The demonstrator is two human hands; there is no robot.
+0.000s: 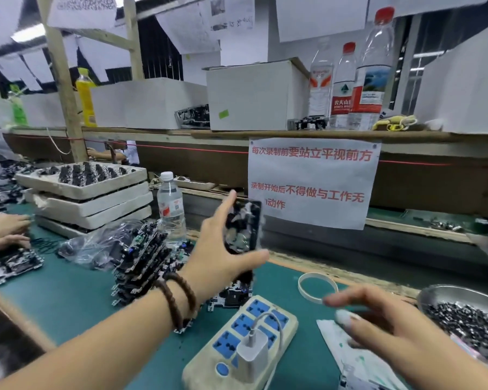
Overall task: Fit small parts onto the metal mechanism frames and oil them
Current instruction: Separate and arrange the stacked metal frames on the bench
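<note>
The left hand (220,266) holds one mechanism frame (244,226) up off the tabletop (68,302), its long axis standing nearly upright: the forefinger stretches along the frame's top edge and the thumb hooks under its lower end, so these fingers are clamped on it top and bottom. The right hand (392,325) hovers lower and to the right of the frame, well apart from it, fingers spread and holding nothing that shows (motion blur hides the tips). Just beyond that hand's knuckles sits the metal bowl (462,294) of small parts (462,322), so the right hand is much the nearer to them. The next move is likely a pick from the bowl, then a carry up and leftward to the raised frame.
</note>
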